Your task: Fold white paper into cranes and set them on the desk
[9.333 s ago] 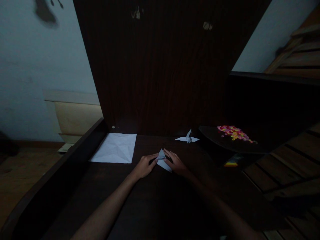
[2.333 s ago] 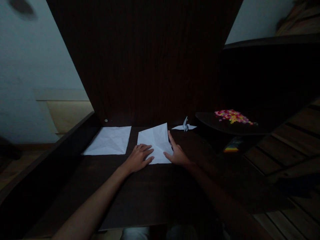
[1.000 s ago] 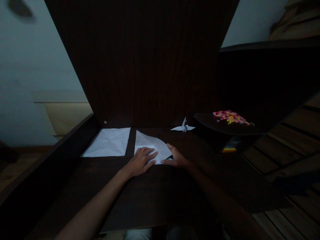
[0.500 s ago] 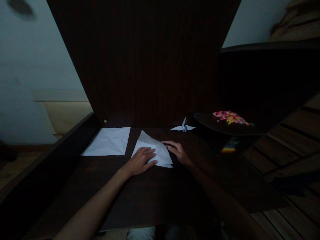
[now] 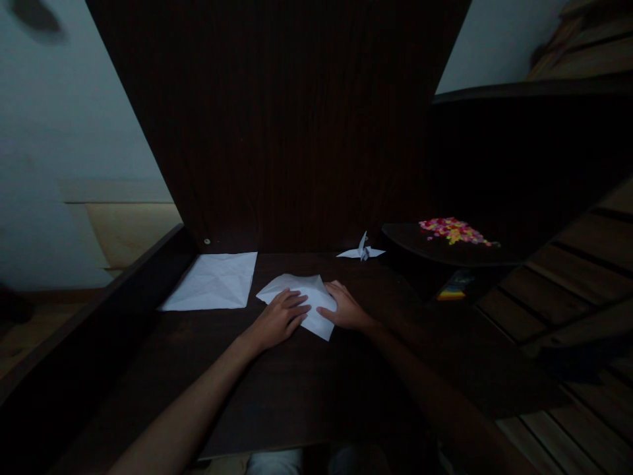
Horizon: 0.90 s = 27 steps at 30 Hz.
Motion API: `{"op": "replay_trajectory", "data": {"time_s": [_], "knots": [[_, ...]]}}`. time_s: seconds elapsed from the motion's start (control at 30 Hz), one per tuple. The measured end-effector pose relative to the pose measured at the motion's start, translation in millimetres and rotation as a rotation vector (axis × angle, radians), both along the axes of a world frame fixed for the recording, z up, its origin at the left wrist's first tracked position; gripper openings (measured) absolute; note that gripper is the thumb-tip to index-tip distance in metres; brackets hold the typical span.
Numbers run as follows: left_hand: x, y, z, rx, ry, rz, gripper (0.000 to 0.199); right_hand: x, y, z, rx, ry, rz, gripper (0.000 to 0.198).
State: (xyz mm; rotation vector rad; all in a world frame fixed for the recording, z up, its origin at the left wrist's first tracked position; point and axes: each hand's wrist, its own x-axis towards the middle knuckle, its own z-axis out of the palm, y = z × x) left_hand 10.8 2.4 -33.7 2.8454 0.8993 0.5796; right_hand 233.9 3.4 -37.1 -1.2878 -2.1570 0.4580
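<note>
A folded white sheet of paper (image 5: 316, 323) lies on the dark desktop between my hands. My left hand (image 5: 279, 320) rests flat on its left part, palm down and fingers stretched over the surface. At the right edge, my right hand (image 5: 346, 309) holds the paper, its thumb on top and its fingers curled at the far side; the fingertips are partly hidden. A white paper crane (image 5: 363, 253) stands behind, near the back panel. To the left lies another creased white sheet (image 5: 217, 280).
A pile of small pink, red and yellow pieces (image 5: 457, 231) sits on a raised corner shelf (image 5: 440, 254) to the right. Below it shows a small object with a yellow edge (image 5: 451, 295). A dark side board (image 5: 123, 280) borders the desk on the left.
The folded paper has turned, its near corner now pointing toward me. My right hand has moved slightly nearer and onto the paper's edge. The left hand stays on the paper.
</note>
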Motion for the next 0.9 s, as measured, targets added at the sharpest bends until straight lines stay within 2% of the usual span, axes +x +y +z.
{"op": "replay_trajectory", "data": {"time_s": [0.23,0.5,0.67,0.9], "knots": [[-3,5,3.1,0.126,-0.111,0.125,0.026,5,2,0,-0.041,-0.012,-0.048,0.052],[-6,7,2.3,0.172,-0.175,0.260,0.043,5,7,-2,-0.022,0.075,-0.130,0.035],[-7,8,0.6,0.149,-0.154,0.290,0.049,5,4,2,0.041,0.112,0.084,0.047],[-7,10,-0.5,0.089,-0.095,0.366,0.041,8,-4,10,0.030,-0.050,0.229,0.056]]}}
